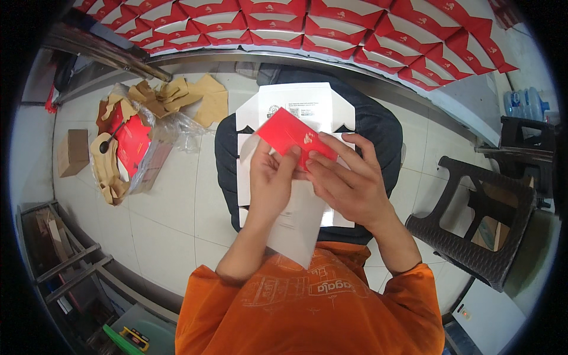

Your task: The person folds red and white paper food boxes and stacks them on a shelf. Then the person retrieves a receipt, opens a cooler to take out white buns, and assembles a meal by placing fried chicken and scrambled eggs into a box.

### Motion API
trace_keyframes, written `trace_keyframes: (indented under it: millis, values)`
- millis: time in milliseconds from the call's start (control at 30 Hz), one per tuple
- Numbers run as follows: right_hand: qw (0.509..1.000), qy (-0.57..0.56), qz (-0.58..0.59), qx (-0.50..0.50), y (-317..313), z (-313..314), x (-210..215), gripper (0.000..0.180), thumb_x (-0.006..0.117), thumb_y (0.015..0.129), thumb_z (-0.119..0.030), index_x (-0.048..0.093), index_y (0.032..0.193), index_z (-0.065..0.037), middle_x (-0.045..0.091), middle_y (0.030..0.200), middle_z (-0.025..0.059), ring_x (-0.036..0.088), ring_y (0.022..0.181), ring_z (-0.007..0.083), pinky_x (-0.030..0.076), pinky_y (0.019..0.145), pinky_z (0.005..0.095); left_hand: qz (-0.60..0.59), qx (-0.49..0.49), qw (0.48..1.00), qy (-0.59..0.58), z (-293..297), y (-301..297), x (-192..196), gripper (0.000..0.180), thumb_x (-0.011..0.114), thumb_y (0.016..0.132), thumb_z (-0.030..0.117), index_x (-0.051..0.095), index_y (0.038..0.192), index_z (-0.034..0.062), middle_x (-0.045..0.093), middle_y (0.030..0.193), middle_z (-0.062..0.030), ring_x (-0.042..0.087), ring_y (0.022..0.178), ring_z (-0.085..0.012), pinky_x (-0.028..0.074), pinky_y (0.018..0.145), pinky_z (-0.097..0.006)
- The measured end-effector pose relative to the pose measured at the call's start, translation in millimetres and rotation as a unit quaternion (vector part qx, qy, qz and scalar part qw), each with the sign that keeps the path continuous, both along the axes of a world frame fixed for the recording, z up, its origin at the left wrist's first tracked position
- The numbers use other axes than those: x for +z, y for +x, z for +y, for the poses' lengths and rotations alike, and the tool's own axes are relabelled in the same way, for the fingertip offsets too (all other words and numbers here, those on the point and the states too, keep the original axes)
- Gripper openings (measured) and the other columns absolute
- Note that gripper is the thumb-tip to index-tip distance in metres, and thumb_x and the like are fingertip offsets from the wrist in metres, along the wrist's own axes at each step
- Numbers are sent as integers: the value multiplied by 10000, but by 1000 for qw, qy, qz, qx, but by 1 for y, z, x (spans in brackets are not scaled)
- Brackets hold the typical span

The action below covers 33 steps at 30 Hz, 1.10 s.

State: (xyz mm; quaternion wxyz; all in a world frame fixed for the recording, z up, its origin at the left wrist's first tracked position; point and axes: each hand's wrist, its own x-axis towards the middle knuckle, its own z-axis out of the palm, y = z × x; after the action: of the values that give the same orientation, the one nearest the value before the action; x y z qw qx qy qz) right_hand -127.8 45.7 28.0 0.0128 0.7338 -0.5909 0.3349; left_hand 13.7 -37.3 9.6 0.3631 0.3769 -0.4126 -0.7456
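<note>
Between my two hands is a red-and-white sheet of cardboard [283,127], tilted, its red part at the top and a whitish part hanging toward my shirt. My left hand [271,180] pinches its left side, thumb pressed on the red face. On the right side, my right hand [349,177] has its fingers bent over the red panel and its lower edge; its thumb is mostly hidden. Beneath, a white die-cut box blank [340,106] with side flaps and small dark print lies over my dark-clad lap, partly covered by the hands and sheet.
Rows of folded red-and-white boxes [275,23] fill the raised surface ahead. An opened package of red sheets [133,142] with torn brown paper [207,100] stands on the floor at left, near a small brown carton [74,152]. A dark plastic stool [473,219] is at right.
</note>
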Motion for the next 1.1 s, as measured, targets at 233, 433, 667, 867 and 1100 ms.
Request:
trace_keyframes:
  millis: [233, 433, 667, 867, 1100]
  values:
    - [944, 224, -240, -33, -13, -13, 14, 371, 798, 747, -92, 640, 1077, -30, 609, 1257, 134, 560, 1232, 317, 431, 991, 431, 12, -95, 995, 23, 5, 15, -16, 161, 541, 964, 62, 613, 1107, 40, 697, 919, -45, 641, 720, -85, 466, 588, -182]
    - [916, 145, -373, 1, -24, 12, -11, 473, 688, 777, 14, 626, 1233, -100, 531, 1366, 181, 474, 1323, 359, 374, 1083, 430, 14, -3, 1000, -26, -8, -5, -27, 178, 500, 936, 25, 646, 1037, 18, 689, 865, -29, 628, 659, -91, 487, 557, -251]
    - [971, 200, -133, 13, -24, 0, 12, 897, 907, 550, -396, 566, 1347, -164, 514, 1342, 148, 495, 1234, 379, 397, 1045, 451, 7, -83, 996, -4, 41, 10, -51, 445, 579, 875, -36, 491, 1310, -13, 628, 1137, -114, 624, 1014, -150, 521, 806, -287]
    - [953, 193, -234, -18, -29, 6, 4, 627, 785, 790, -304, 555, 1329, -84, 595, 1223, 175, 590, 1125, 327, 472, 957, 418, 28, -455, 889, -51, -39, 97, -26, 878, 578, 837, 593, 420, 1425, -41, 483, 1406, -234, 474, 1317, -340, 362, 1084, -463]
    - [548, 210, -785, -197, 10, 12, -39, 259, 582, 985, -206, 656, 1110, 9, 697, 1014, 82, 636, 929, 123, 497, 844, 265, 9, 45, 975, 218, -8, 45, 28, 1113, 698, 714, 689, 284, 1494, 11, 420, 1451, -197, 493, 1279, -254, 399, 1063, -379]
